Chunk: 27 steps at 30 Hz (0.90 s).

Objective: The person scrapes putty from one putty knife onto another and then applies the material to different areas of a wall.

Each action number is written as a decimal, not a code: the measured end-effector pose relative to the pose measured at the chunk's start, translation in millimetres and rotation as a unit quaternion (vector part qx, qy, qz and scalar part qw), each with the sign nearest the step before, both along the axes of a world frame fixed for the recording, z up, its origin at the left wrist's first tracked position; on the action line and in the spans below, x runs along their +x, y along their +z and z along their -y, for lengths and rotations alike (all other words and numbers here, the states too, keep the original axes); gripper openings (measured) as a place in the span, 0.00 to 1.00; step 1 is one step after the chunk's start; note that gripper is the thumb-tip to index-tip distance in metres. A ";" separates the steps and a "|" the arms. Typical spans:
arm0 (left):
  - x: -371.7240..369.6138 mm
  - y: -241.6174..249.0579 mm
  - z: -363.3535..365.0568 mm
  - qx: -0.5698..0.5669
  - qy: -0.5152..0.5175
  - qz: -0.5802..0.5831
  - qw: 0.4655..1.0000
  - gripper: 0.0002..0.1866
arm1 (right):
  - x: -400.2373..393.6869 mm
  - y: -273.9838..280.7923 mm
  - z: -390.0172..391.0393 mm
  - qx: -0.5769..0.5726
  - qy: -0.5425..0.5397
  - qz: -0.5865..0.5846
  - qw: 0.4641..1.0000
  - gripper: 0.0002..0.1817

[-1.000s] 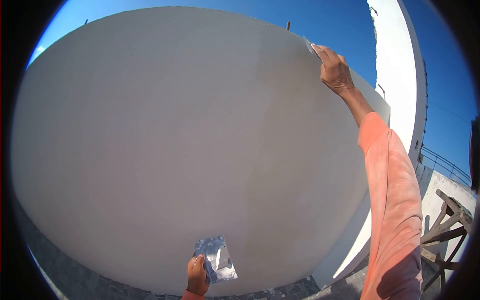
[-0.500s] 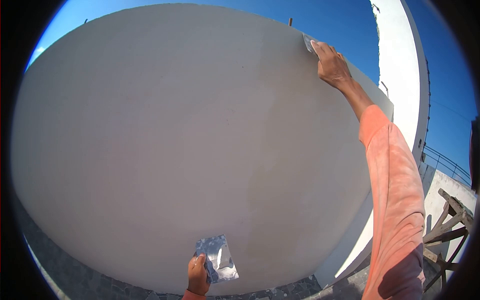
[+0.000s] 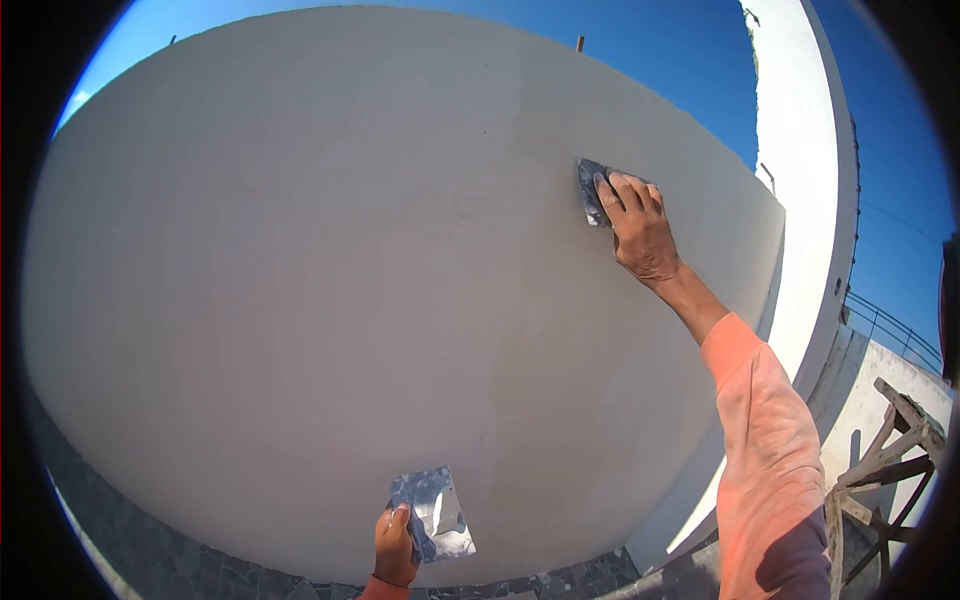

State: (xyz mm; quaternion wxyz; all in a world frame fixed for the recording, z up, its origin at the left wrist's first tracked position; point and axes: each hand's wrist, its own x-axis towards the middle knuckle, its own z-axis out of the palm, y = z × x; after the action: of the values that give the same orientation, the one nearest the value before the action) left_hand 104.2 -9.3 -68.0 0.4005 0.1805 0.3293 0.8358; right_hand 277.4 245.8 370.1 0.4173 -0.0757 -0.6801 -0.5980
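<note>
My right hand (image 3: 640, 222) grips a flat metal putty knife (image 3: 590, 190) and holds its blade against the upper right of a pale plastered wall (image 3: 330, 270). Low in the view, my left hand (image 3: 395, 545) is closed around a second metal scraper plate (image 3: 435, 515), its shiny face spotted with smears and apart from the wall's upper part. A darker, damp-looking band (image 3: 560, 400) runs down the wall below the right hand. The putty knife's handle side is hidden by my fingers.
A white pillar (image 3: 805, 150) rises at the wall's right end. Beyond it stand a wooden trestle (image 3: 890, 470) and a metal railing (image 3: 890, 325). Dark stone paving (image 3: 180, 560) runs along the wall's foot.
My right hand has moved down from the wall's top edge with the putty knife, whose broad face now shows. The left hand and its scraper have barely moved.
</note>
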 end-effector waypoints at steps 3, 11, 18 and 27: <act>1.9 5.3 1.3 0.011 -0.005 0.031 0.999 0.10 | 14.3 -7.7 16.8 -0.049 0.044 0.089 0.994 0.31; -0.9 0.2 -2.2 0.009 -0.017 0.027 0.999 0.11 | -24.8 125.2 29.0 -0.022 0.078 -0.044 0.996 0.27; 1.7 -1.0 1.8 0.044 -0.028 0.022 0.998 0.11 | -43.7 149.8 6.5 -0.086 0.056 -0.066 0.993 0.27; 7.7 14.8 4.6 0.046 -0.017 0.043 0.998 0.09 | -42.4 63.5 25.7 0.003 0.030 0.037 0.999 0.29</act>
State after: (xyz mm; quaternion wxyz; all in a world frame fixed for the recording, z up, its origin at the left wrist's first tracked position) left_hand 111.9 -13.8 -53.2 0.4198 0.1680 0.2698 0.8501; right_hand 235.1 220.1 433.6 0.4098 -0.0317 -0.6955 -0.5893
